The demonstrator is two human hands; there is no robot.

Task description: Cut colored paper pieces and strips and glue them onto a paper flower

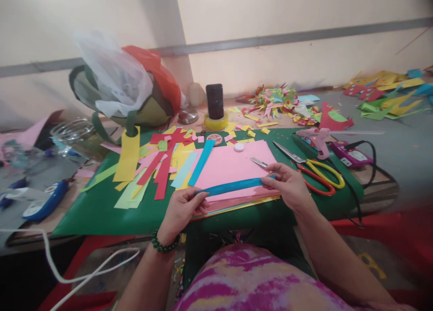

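A long blue paper strip (235,186) is stretched level between my two hands, above a stack of pink paper sheets (233,160). My left hand (184,207) pinches its left end, thumb on top. At the other end, my right hand (286,184) grips the strip between thumb and fingers. A metal blade (259,162) points out from beside the right fingers; its handle is hidden, so I cannot tell whether that hand holds it. Just left of the stack lie another blue strip (202,162) and a pale blue strip (184,169).
On the green mat (101,216) are scissors (311,169) with red and yellow handles and a pink glue gun (320,139). Coloured paper strips (162,171) cover the left part. Behind, a phone (215,101) stands on a yellow tape roll (216,123), near a bag (145,108).
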